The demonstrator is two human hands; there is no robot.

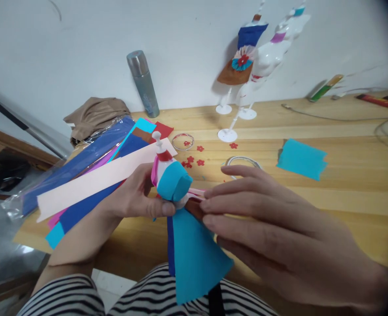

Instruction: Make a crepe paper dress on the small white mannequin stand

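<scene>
A small white mannequin wears a bright blue paper top, a red neck band and a long blue skirt piece with dark blue at its left edge. My left hand is wrapped round its torso from the left, thumb at the waist. At the right side of the waist, my right hand has its fingertips on a thin pink strip and a brown piece. Its fingers are stretched and partly overlap. The mannequin's stand is hidden.
Coloured paper strips lie at the left by a brown cloth. A flask and several mannequins stand at the back. Red paper flowers, tape rolls and a blue paper piece lie on the wooden table.
</scene>
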